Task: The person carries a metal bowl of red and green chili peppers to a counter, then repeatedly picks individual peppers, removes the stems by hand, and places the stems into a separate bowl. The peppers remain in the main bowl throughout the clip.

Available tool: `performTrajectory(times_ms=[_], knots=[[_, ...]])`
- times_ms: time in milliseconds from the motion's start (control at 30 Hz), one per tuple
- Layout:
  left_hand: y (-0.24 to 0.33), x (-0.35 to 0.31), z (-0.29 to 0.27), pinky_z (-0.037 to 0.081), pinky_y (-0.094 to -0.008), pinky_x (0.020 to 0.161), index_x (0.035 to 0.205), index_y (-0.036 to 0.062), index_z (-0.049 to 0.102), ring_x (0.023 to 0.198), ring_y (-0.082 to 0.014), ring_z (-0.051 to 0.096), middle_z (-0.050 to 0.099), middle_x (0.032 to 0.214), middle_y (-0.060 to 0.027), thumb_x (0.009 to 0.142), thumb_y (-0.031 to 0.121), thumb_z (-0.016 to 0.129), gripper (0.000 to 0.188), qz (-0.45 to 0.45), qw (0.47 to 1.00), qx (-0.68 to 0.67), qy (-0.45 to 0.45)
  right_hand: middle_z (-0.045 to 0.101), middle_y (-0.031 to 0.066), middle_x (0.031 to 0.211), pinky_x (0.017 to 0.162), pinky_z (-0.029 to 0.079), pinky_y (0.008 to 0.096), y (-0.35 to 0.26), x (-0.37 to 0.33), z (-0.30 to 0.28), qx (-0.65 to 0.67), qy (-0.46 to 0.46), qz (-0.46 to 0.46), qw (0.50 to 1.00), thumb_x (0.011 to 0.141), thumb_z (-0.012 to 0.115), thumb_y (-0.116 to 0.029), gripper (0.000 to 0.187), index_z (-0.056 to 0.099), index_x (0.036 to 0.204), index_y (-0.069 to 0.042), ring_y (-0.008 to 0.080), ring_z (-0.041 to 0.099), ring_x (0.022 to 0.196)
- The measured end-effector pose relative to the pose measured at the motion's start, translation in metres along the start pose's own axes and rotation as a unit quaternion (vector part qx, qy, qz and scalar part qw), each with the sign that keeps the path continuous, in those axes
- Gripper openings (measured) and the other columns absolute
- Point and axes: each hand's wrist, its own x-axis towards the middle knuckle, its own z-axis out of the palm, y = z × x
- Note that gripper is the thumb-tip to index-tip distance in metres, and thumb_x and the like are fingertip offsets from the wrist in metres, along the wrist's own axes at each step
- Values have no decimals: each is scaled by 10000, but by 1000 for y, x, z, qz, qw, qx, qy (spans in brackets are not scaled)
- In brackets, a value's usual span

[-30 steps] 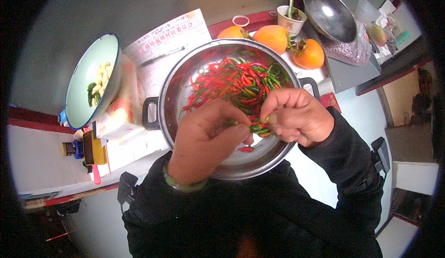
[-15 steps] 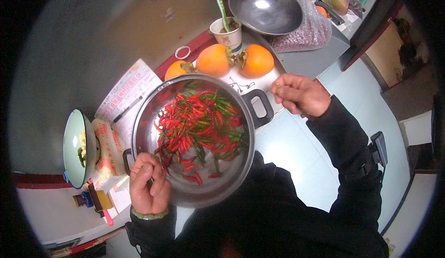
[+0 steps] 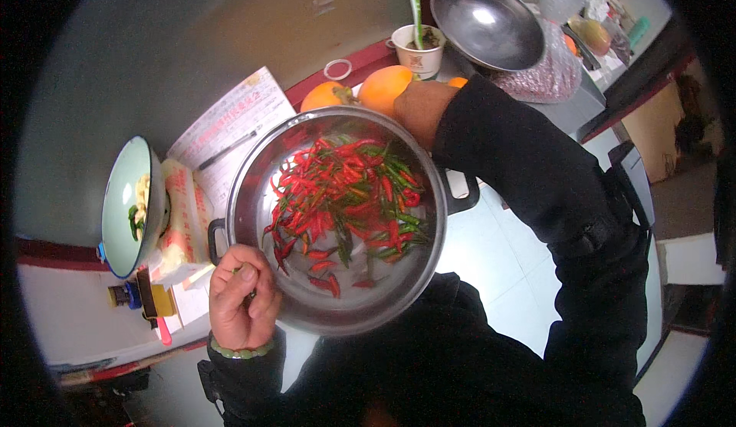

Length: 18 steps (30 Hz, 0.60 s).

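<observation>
A steel pot (image 3: 343, 321) with dark side handles stands in front of my body. Inside it lies a heap of thin red and green chili peppers (image 3: 349, 189), with a few loose red ones near the close side. My left hand (image 3: 244, 297) is closed at the pot's near-left rim, beside the left handle. Its fingers are pinched together, and what they hold is too small to name. My right hand (image 3: 420, 109) reaches over the pot's far-right rim beside the persimmons (image 3: 386, 88). Only its back and wrist show; the fingers are hidden.
Beyond the pot are a paper cup (image 3: 420, 60) with a green-and-white spoon, a dark wok (image 3: 487, 24) and a bag of reddish grains (image 3: 540, 78). To the left lie a printed sheet (image 3: 230, 124) with a pen, a tissue pack (image 3: 184, 212) and a pale green bowl (image 3: 123, 205) holding cloves and green pieces.
My right hand has swung from right of the pot, where its fingers were pinched, to the far rim by the persimmons. The left hand stays closed at the pot. The view has shifted slightly.
</observation>
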Motion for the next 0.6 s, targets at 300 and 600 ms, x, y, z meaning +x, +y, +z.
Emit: performTrajectory(times_ms=[300,600], knots=[[62,-50,-13,266,-173,445,952,19,577,502,-41,375,563,737,-34,835,58,556,125,81,990,99,60,629,204,796,703,513,398,22,18,20,35,110,-118,986,762,559,-60,135,656,854,-48,311,646,787],[186,-11,-79,470,-252,660,950,23,614,755,-111,581,609,853,-40,851,138,551,164,318,668,666,91,635,161,809,674,499,345,30,-17,-5,86,123,33,988,799,560,-21,108,621,885,0,272,641,763]])
